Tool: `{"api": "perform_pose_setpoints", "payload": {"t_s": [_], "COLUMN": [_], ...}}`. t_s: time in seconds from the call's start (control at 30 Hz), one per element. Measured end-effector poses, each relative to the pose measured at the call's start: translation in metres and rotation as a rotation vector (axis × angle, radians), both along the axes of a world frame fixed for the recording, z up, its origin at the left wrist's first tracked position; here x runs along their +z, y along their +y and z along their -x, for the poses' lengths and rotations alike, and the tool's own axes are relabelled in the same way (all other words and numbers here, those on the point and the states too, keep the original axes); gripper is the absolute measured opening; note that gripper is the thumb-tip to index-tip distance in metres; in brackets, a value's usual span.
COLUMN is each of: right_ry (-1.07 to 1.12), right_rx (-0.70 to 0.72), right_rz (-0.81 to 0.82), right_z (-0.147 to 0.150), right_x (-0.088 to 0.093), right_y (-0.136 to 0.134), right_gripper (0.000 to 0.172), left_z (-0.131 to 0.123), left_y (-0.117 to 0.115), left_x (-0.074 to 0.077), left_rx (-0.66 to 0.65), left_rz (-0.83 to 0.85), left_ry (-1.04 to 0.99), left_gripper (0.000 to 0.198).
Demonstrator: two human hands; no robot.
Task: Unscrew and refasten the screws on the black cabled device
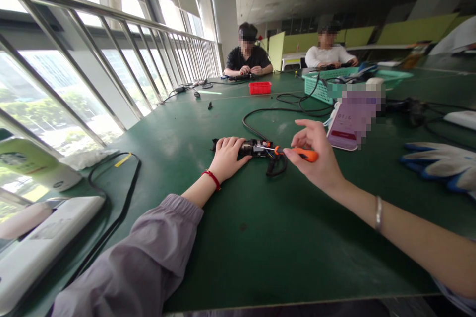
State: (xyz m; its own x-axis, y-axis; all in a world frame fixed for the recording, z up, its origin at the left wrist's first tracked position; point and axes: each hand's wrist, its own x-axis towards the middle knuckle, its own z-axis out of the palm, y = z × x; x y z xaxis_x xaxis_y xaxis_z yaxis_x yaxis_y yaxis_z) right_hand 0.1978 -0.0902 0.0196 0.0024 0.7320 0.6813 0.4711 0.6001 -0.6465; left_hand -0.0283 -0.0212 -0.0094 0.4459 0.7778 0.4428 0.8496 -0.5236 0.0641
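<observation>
My left hand (226, 159) is wrapped over a dark, elongated corded device (257, 148) and presses it to the green table. The device's right part looks opened, with inner parts and small wires showing; its exact kind I cannot make out. In my right hand (320, 161), pinched between thumb and fingers, is an orange-handled screwdriver (307, 154). Its thin shaft points left and reaches the opened part of the device. Whether the tip sits in a screw is too small to tell. A black wire loop (277, 173) hangs out below the device.
A propped phone (344, 124) stands beyond my right hand, before a teal basket (316, 88). Gloves (442, 161) lie at right, a red bin (260, 88) farther back. At left are a bottle (33, 163), a white power bank-like box (48, 237) and cables. Two people sit opposite.
</observation>
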Motion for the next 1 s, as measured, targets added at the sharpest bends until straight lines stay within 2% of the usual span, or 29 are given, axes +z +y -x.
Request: {"api": "perform_pose_setpoints", "payload": {"t_s": [0.1,0.17,0.2,0.3,0.37,0.4,0.5,0.57,0.7,0.77,0.9,0.97,1.0], "right_ry": [-0.039,-0.074,-0.082,-0.041,-0.016,-0.022,-0.053,-0.058,-0.069,-0.057,0.002,0.006,-0.001], "right_rx": [0.021,0.051,0.061,0.076,0.052,0.034,0.023,0.047,0.059,0.059,0.064,0.029,0.012], "right_rz": [0.129,0.118,0.073,-0.080,-0.084,-0.043,0.080,0.090,0.087,0.053,-0.059,-0.010,0.037], "right_z": [-0.0002,-0.0004,-0.0004,0.0002,0.0009,0.0012,0.0017,0.0017,0.0003,-0.0006,-0.0009,-0.0003,0.0001], "right_x": [0.0017,0.0031,0.0035,0.0024,0.0007,-0.0002,-0.0012,-0.0005,0.0008,0.0003,-0.0015,-0.0010,-0.0002], "right_y": [-0.0035,-0.0047,-0.0045,-0.0021,-0.0007,-0.0006,-0.0025,-0.0044,-0.0047,-0.0026,0.0010,0.0000,-0.0011], "right_gripper": [0.025,0.016,0.016,0.041,0.052,0.052,0.035,0.020,0.012,0.020,0.047,0.048,0.043], "left_z": [0.0003,0.0004,0.0004,0.0001,-0.0003,-0.0005,-0.0008,-0.0007,-0.0001,0.0001,0.0001,-0.0001,-0.0003], "left_y": [0.0001,0.0005,0.0007,0.0004,-0.0003,-0.0007,-0.0013,-0.0013,-0.0004,0.0000,0.0002,-0.0001,-0.0003], "left_x": [-0.0002,-0.0006,-0.0006,-0.0002,0.0005,0.0008,0.0015,0.0015,0.0010,0.0005,-0.0003,-0.0001,0.0001], "left_rx": [0.002,0.003,0.004,0.008,0.013,0.014,0.016,0.016,0.015,0.016,0.012,0.012,0.014], "left_rz": [0.001,-0.005,-0.007,-0.010,-0.007,-0.005,-0.003,0.000,0.001,-0.001,-0.011,-0.010,-0.008], "left_ry": [0.007,0.015,0.018,0.023,0.024,0.025,0.024,0.026,0.026,0.024,0.024,0.024,0.023], "left_gripper": [0.044,0.044,0.044,0.045,0.045,0.045,0.045,0.045,0.045,0.045,0.045,0.045,0.045]}}
